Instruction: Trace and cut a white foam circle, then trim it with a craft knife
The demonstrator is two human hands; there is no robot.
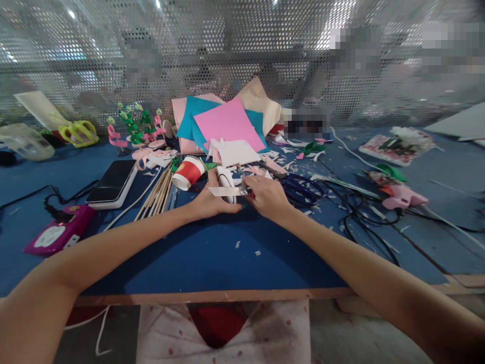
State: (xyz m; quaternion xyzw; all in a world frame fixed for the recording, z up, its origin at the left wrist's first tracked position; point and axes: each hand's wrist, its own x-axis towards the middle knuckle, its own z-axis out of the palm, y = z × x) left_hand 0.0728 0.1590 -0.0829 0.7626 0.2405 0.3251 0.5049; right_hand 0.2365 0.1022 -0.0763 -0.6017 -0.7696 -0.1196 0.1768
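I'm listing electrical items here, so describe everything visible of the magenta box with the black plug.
The magenta box, apparently plastic, lies slanted on the blue tabletop, beside the left forearm. It has a white patch and smaller white areas near one edge. A black cabled plug sits in it; a reddish light glows.

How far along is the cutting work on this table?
Probably partway. Looking done: the curled pink and green paper pieces standing at back left; scraps show cutting has happened. In hand: the left hand holds a white piece, the right hand a knife. Seemingly left: large coloured sheets and bare sticks.
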